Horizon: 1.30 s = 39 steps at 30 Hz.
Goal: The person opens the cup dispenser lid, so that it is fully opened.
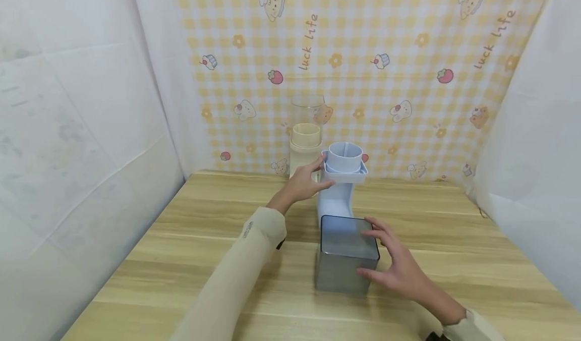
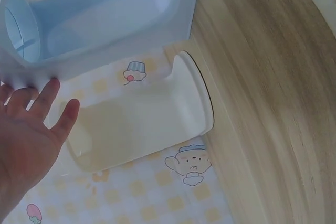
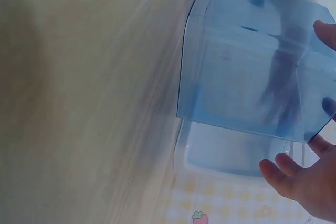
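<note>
A light blue pet-feeder-like stand (image 1: 336,200), with a round collar on its square top, stands upright at the middle of the table. At the left edge of that top, my left hand (image 1: 301,183) touches it with extended fingers; the thumb lies apart from the stand in the left wrist view. In front of the stand is a transparent grey square container (image 1: 342,275) with a dark rim. My right hand (image 1: 399,273) spreads around the container's right side, fingertips right at its edge. The right wrist view shows the container (image 3: 241,72) tinted blue, overlapping the stand.
Behind and left of the blue stand is a cream stand (image 1: 297,157) of similar shape, topped by a clear cylinder (image 1: 299,113). A checked cloth (image 1: 390,28) hangs behind the wooden table (image 1: 181,260). White sheets (image 1: 81,104) flank both sides.
</note>
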Motion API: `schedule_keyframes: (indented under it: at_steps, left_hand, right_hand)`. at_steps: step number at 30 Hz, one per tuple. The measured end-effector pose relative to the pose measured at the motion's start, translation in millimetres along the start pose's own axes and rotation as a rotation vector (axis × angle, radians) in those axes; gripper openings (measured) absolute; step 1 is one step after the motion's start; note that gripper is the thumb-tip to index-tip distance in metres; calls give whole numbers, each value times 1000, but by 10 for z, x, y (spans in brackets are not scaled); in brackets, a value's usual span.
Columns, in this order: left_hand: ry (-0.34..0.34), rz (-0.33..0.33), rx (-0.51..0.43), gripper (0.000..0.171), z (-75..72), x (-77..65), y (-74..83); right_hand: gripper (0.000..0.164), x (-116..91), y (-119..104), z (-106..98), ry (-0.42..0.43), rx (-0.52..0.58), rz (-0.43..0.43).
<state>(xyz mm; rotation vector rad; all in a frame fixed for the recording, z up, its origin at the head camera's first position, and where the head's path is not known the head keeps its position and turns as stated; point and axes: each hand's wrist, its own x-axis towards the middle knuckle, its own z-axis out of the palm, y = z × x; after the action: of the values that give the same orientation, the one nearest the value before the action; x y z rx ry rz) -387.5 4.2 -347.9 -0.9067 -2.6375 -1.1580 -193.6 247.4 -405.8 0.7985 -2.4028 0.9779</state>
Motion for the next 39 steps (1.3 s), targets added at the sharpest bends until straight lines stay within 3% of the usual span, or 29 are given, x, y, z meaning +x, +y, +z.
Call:
schedule_keyframes:
  at_steps: [10, 25, 32, 39]
  left_hand:
    - [2, -25, -14, 81, 49, 142, 21]
    - [48, -100, 47, 71, 139, 298, 18]
    - [60, -152, 85, 67, 160, 370, 24]
    - [51, -180, 171, 66, 168, 478, 54]
  right_hand:
    - [65, 69, 79, -25, 9, 5, 47]
    - [61, 130, 158, 2, 40, 38, 140]
    - [60, 212, 217, 26, 57, 68, 218]
    - [55, 272, 331, 33, 77, 61, 226]
